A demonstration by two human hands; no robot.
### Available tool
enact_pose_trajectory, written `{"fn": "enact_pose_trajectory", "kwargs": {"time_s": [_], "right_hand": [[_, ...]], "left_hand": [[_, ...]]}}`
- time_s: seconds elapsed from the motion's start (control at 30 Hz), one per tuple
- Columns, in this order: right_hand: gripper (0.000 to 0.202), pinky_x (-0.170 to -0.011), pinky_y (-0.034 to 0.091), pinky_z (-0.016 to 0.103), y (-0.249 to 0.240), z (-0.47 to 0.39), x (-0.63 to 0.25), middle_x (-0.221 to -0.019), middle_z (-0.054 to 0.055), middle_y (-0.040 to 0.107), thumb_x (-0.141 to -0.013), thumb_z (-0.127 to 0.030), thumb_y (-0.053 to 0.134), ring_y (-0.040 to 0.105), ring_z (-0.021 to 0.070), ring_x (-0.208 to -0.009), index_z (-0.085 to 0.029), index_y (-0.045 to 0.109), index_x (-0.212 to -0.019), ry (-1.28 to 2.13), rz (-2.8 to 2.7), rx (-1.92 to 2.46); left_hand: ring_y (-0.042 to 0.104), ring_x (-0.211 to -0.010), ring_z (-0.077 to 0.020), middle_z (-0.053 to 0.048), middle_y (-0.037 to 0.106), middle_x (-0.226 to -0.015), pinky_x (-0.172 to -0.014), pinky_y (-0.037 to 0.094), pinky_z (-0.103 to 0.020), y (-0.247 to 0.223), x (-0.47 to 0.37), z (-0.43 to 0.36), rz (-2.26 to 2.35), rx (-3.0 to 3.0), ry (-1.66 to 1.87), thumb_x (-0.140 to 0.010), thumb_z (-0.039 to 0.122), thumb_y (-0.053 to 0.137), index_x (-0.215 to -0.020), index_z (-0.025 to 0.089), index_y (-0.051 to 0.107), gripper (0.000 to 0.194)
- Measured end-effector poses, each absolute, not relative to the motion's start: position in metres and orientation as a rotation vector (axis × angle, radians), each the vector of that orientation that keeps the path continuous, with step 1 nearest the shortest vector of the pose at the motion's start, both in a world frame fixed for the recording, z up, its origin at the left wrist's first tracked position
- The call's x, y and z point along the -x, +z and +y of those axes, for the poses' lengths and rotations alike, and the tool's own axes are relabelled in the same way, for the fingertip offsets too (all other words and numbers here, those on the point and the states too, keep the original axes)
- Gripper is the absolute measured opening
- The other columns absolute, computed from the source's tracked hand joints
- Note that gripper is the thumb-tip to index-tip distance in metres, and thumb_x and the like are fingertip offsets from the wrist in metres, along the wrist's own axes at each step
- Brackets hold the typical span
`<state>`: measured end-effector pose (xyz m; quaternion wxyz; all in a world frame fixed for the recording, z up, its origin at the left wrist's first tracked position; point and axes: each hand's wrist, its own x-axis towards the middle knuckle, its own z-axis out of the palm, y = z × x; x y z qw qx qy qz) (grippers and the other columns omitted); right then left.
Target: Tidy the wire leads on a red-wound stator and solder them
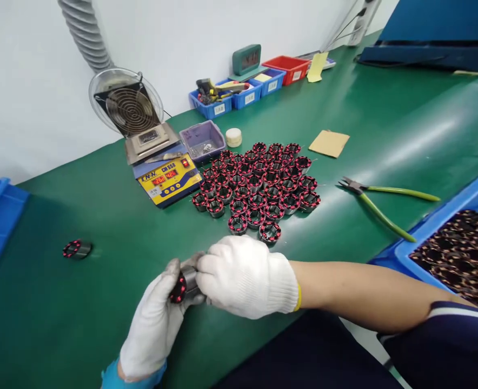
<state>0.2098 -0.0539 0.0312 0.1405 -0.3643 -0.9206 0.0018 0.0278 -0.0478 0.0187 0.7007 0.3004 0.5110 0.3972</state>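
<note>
Two gloved hands meet low in the head view, both closed on one small wound coil, a grey ring with red-tipped windings. The left hand cups it from below and behind, fingers wrapped round the body; the right hand pinches it from the right side, fingertips hidden behind the part, so what exactly they do on it can't be told. The coil is held just above the green counter, near its front edge, in front of the person. Just beyond the hands sits a packed cluster of matching coils, standing upright side by side. One lone coil lies well apart to the left. A blue bin at right holds more dark wound parts. Green-handled cutters lie between the cluster and that bin, untouched. Behind the cluster are a yellow-faced solder station with lit red digits, a small fan and a grey tray. Judged step: handling or checking one coil by hand, with no tool in use. A next move would seem to call for a steady two-hand grip and a clear spot to set the part down without knocking the standing cluster.
</note>
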Motion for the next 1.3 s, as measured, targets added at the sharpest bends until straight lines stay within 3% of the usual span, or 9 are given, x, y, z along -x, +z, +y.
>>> {"fn": "enact_pose_trajectory", "kwargs": {"time_s": [0.1,0.17,0.27,0.37,0.53,0.63,0.73,1.07,1.3], "right_hand": [[0.031,-0.06,0.036,0.029,0.032,-0.053,-0.209,-0.086,0.01,0.06,-0.098,-0.03,0.036,0.053,0.0175,-0.07,-0.015,0.064,-0.098,0.01,-2.675,1.064],[0.031,-0.061,0.037,0.029,0.035,-0.051,-0.212,-0.087,0.009,0.061,-0.097,-0.033,0.037,0.055,0.018,-0.072,-0.015,0.063,-0.096,0.073,-2.695,1.117],[0.028,-0.062,0.037,0.028,0.041,-0.049,-0.22,-0.089,0.009,0.063,-0.094,-0.036,0.046,0.057,0.017,-0.075,-0.016,0.065,-0.091,0.248,-2.636,1.176],[0.025,-0.065,0.04,0.024,0.044,-0.046,-0.233,-0.088,0.007,0.066,-0.091,-0.032,0.05,0.059,0.0124,-0.074,-0.016,0.068,-0.088,0.562,-2.372,1.222],[0.034,-0.053,0.043,0.021,0.033,-0.032,-0.241,-0.077,0.006,0.068,-0.087,-0.044,0.056,0.059,0.0118,-0.06,-0.015,0.072,-0.09,1.029,-1.808,1.48],[0.047,-0.059,0.053,0.024,0.022,-0.032,-0.222,-0.096,0.008,0.073,-0.079,-0.044,0.065,0.068,0.0171,-0.074,-0.015,0.07,-0.115,1.269,-1.741,1.408],[0.061,-0.069,0.06,0.027,0.014,-0.037,-0.202,-0.114,0.01,0.071,-0.08,-0.043,0.064,0.071,0.0202,-0.09,-0.015,0.062,-0.135,1.361,-1.697,1.353],[0.063,-0.096,0.059,0.035,0.015,-0.036,-0.205,-0.123,0.011,0.068,-0.074,-0.035,0.071,0.069,0.0248,-0.107,-0.017,0.064,-0.134,1.232,-1.482,1.48],[0.063,-0.087,0.062,0.028,0.018,-0.033,-0.203,-0.122,0.014,0.067,-0.072,-0.034,0.074,0.07,0.0232,-0.103,-0.015,0.064,-0.131,1.412,-1.286,1.468]], "left_hand": [[0.06,-0.058,-0.012,-0.002,0.069,-0.085,-0.04,0.044,-0.018,0.024,-0.029,-0.049,1.189,-0.682,0.85,-0.068,0.053,0.084,-0.109,0.019,0.069,0.056],[0.052,-0.048,-0.0082,0.002,0.064,-0.073,-0.038,0.039,-0.016,0.024,-0.027,-0.048,1.156,-0.804,0.777,-0.073,0.052,0.081,-0.116,0.02,0.065,0.056],[0.041,-0.037,-0.0046,0.004,0.057,-0.058,-0.036,0.032,-0.015,0.021,-0.024,-0.046,1.111,-1.047,0.602,-0.079,0.058,0.075,-0.097,0.016,0.064,0.047],[0.042,-0.033,-0.0066,-0.003,0.063,-0.058,-0.031,0.029,-0.018,0.017,-0.025,-0.044,1.095,-1.045,0.493,-0.074,0.075,0.068,-0.078,0.014,0.058,0.062],[0.041,-0.028,-0.0095,-0.002,0.062,-0.052,-0.028,0.026,-0.021,0.009,-0.025,-0.035,1.051,-0.907,0.539,-0.062,0.08,0.068,-0.089,0.013,0.057,0.073],[0.043,-0.028,-0.0116,-0.001,0.061,-0.051,-0.029,0.029,-0.022,0.002,-0.022,-0.032,1.004,-0.864,0.573,-0.061,0.08,0.069,-0.101,0.011,0.056,0.081],[0.051,-0.034,-0.0131,0.0,0.062,-0.055,-0.034,0.037,-0.021,-0.002,-0.02,-0.034,0.933,-0.825,0.604,-0.067,0.075,0.07,-0.106,0.012,0.058,0.075],[0.072,-0.069,-0.0235,-0.01,0.072,-0.082,-0.052,0.056,-0.027,0.017,-0.014,-0.026,0.853,-0.65,0.583,-0.06,0.068,0.081,-0.093,0.015,0.067,0.064],[0.054,-0.04,-0.01,-0.002,0.063,-0.056,-0.04,0.04,-0.019,0.03,-0.007,-0.035,1.07,-1.035,0.511,-0.075,0.047,0.075,-0.073,0.015,0.062,0.035]]}}
